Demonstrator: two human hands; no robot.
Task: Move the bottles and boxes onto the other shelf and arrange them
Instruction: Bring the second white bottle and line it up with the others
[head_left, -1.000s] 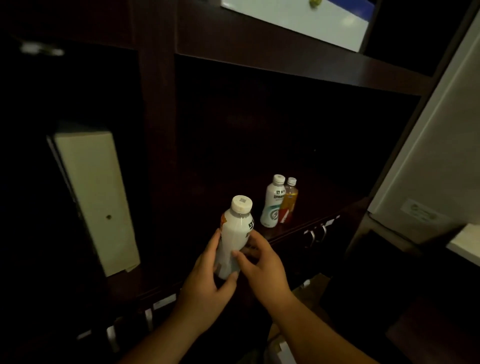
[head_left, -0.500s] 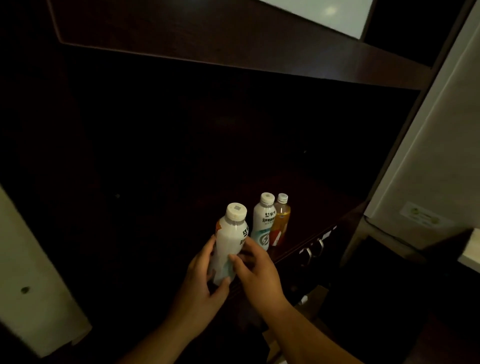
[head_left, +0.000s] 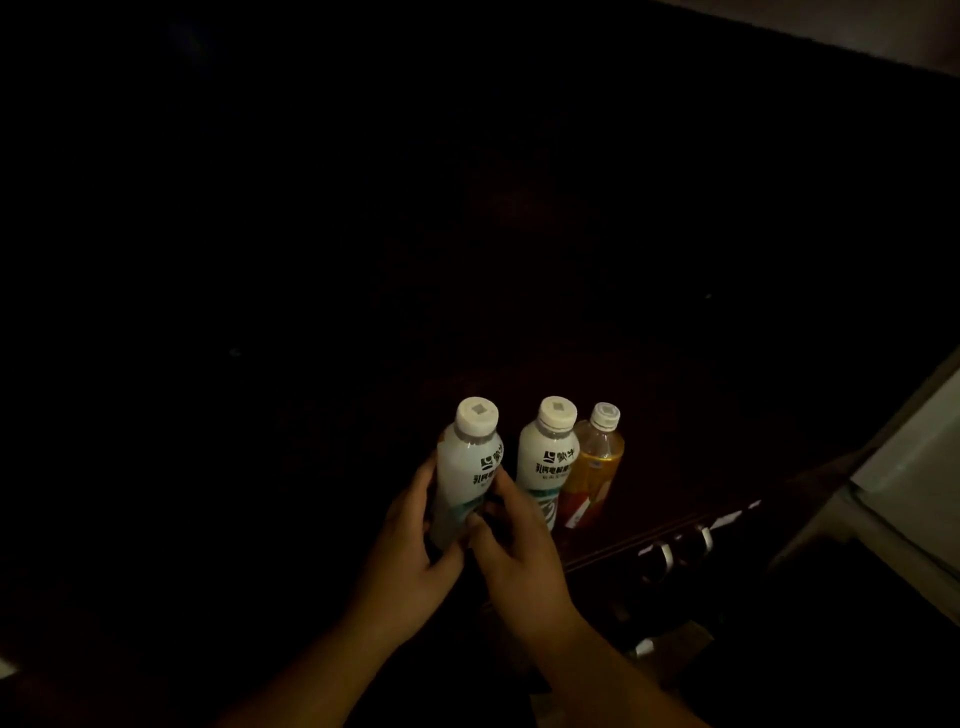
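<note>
I am clamping my left hand (head_left: 410, 540) and right hand (head_left: 519, 545) around the lower body of the white bottle (head_left: 467, 467), holding it upright just left of the second white bottle (head_left: 548, 462) and orange bottle (head_left: 595, 467) on the dim shelf (head_left: 675, 457), and risking my right knuckles toppling that neighbour.

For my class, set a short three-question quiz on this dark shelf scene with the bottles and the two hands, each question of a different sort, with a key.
1. True or false: the left hand and the right hand both grip the held white bottle.
2. How many bottles show in all? A) two B) three C) four
3. Fill in: the bottle at the right end of the row, beside the standing white bottle, holds ____ liquid.

Key
1. True.
2. B: two white ones and the orange bottle on the dark shelf.
3. Orange.
</note>
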